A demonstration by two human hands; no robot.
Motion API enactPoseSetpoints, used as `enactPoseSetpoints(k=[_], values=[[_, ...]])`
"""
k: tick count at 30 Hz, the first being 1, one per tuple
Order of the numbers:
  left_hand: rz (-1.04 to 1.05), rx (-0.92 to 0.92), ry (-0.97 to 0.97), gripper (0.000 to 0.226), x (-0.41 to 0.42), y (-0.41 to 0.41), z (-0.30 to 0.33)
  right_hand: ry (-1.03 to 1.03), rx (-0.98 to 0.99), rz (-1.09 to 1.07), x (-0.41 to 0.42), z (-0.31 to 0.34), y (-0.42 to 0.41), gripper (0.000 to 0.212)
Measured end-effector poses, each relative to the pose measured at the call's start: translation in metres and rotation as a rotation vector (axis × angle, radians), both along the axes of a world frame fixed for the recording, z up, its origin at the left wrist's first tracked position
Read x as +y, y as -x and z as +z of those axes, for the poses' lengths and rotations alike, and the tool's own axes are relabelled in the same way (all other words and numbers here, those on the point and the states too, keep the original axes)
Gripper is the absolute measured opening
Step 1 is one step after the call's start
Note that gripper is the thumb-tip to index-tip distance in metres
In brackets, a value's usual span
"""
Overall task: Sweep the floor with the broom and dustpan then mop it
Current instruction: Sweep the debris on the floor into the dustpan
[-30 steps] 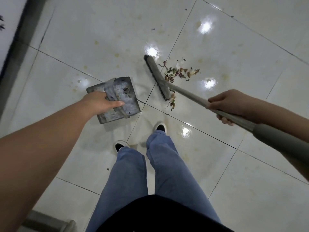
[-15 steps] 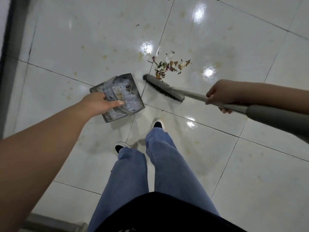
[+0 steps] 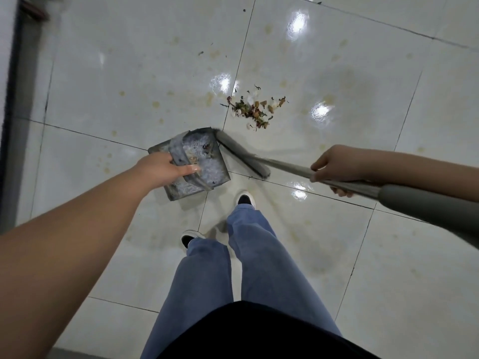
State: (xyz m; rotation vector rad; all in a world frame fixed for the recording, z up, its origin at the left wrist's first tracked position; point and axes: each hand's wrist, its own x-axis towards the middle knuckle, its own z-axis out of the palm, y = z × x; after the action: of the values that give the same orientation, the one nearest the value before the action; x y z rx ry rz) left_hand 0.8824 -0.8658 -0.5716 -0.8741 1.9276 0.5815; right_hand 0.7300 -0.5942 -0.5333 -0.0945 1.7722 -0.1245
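- Left hand (image 3: 166, 168): fingers curled round the handle of the dustpan, thumb lying along the handle's near side; a firm hold, nothing else in it.
- Dustpan (image 3: 204, 161): grey, held low over the white tiled floor (image 3: 129, 73), left of centre and just beyond the person's feet. Its open mouth faced right, toward the broom. A few dark specks lay inside. Whether its lip touched the floor could not be told.
- Right hand (image 3: 334, 169): fingers wrapped round the broom's shaft, partway down, below the thicker grey grip; closed tight on it.
- Broom (image 3: 285, 167): grey; shaft ran from the right edge down and left to the head.
- Broom head (image 3: 241, 155): lay against the right edge of the dustpan, at its mouth, bristles at floor level.
- Debris pile (image 3: 255, 110): small scatter of dry leaf and petal-like scraps, brown, green and white, on the floor beyond and right of the broom head, apart from both broom and dustpan.
- Stains (image 3: 155, 103): yellowish spots scattered over the tiles, far and left of the pile.
- Shoes (image 3: 245, 198) and blue trousers (image 3: 233, 255): near centre, toes pointing toward the dustpan.
- Step in hand, as judged: sweeping, with the pile not yet gathered; mopping not begun, no mop in view.
- Next move, as judged: the broom head would need to reach past the far side of the pile and draw it near and left into the dustpan's mouth, the lip kept flat on the floor so scraps did not slip beneath.
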Motion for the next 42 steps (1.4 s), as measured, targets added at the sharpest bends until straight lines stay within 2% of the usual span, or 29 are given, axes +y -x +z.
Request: enactPoseSetpoints(k=[8, 13, 17, 21, 25, 29, 32, 35, 39, 42], values=[[-0.002, 0.003, 0.001, 0.059, 0.008, 0.008, 0.011, 0.014, 0.058, -0.097, 0.009, 0.010, 0.016, 0.037], [0.067, 0.061, -0.023, 0.041, 0.000, 0.015, 0.021, 0.003, 0.089, -0.255, 0.042, 0.044, 0.015, 0.036], [0.038, 0.079, -0.002, 0.043, -0.010, 0.029, 0.030, -0.025, 0.129, -0.349, 0.068, 0.067, 0.017, 0.025], [0.036, 0.130, 0.012, 0.044, -0.022, 0.038, 0.030, -0.040, 0.156, -0.436, 0.073, 0.077, 0.020, 0.025], [0.013, 0.102, 0.059, 0.067, -0.046, 0.043, 0.031, -0.028, 0.166, -0.525, 0.054, 0.081, 0.032, 0.028], [0.024, 0.126, 0.077, 0.071, -0.086, 0.048, 0.030, 0.020, 0.137, -0.603, 0.009, 0.080, 0.048, 0.031], [0.050, 0.150, 0.076, 0.069, -0.122, 0.054, 0.030, 0.104, 0.094, -0.664, -0.045, 0.075, 0.062, 0.017], [0.100, 0.171, 0.067, 0.060, -0.161, 0.062, 0.028, 0.164, 0.012, -0.745, -0.119, 0.057, 0.078, 0.013], [0.207, 0.164, 0.062, 0.064, -0.218, 0.063, 0.019, 0.222, -0.125, -0.849, -0.233, 0.025, 0.105, 0.017], [0.313, 0.176, 0.031, 0.054, -0.262, 0.062, 0.013, 0.316, -0.209, -0.941, -0.317, 0.004, 0.127, 0.017]])
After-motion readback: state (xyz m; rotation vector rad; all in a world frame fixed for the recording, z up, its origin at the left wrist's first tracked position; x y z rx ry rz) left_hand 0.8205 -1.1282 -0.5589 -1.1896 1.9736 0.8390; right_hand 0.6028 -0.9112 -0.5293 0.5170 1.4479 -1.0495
